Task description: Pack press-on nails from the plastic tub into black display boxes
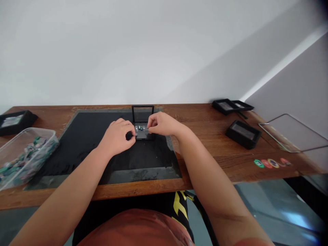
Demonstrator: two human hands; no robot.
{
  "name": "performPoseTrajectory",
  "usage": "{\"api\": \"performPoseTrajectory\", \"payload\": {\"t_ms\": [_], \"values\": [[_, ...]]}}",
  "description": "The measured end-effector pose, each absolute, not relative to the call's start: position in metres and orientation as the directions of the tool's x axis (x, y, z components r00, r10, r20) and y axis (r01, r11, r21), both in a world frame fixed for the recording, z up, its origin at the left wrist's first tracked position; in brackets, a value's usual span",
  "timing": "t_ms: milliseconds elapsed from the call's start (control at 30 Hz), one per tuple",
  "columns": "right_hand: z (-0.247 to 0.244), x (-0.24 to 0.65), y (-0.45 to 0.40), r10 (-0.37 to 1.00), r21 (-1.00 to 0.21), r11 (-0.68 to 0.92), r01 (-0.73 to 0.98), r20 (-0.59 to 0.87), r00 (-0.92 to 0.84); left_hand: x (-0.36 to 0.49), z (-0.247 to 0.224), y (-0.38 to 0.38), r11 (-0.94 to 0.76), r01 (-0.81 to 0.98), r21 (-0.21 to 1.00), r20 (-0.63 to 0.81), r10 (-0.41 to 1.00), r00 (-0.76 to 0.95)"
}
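Our right hand (pixel 154 124), fingertips narrowed, is over the right side of a small open case (pixel 143 136) on a black mat (pixel 82 136); our left hand (pixel 120 136) curls almost into a ring at the case's left edge. We cannot tell whether the 2 grip anything. Small shiny pieces (pixel 140 128) lie inside; a light pinch should suit them. Round stickers (pixel 273 163), far right, are too small to read.

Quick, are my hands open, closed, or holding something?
Left hand: curled at the left side of the open black case; closed or holding cannot be told.
Right hand: curled at its right side; likewise cannot be told.
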State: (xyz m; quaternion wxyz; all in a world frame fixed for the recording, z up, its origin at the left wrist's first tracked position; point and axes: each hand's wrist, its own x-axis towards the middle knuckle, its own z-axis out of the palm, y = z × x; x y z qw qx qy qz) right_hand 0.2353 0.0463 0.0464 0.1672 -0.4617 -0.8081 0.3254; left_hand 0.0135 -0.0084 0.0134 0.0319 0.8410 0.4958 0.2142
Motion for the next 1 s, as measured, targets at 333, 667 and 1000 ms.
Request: {"api": "performPoseTrajectory", "payload": {"t_ms": [333,667,1000], "values": [[0.046,0.237,0.048,0.748,-0.754,0.244,0.61,-0.255,-0.613,-0.001,0.012,-0.002,-0.446,0.761,0.471,0.333,0.889,0.315],[0.037,0.235,0.05,0.791,-0.752,0.311,0.581,-0.135,-0.597,-0.024,0.012,0.013,-0.115,0.823,0.556,0.358,0.927,-0.112],[0.035,0.22,0.043,0.719,-0.671,0.501,0.546,-0.028,-0.694,-0.035,-0.014,0.029,-0.005,0.939,0.344,0.167,0.984,-0.056]]}}
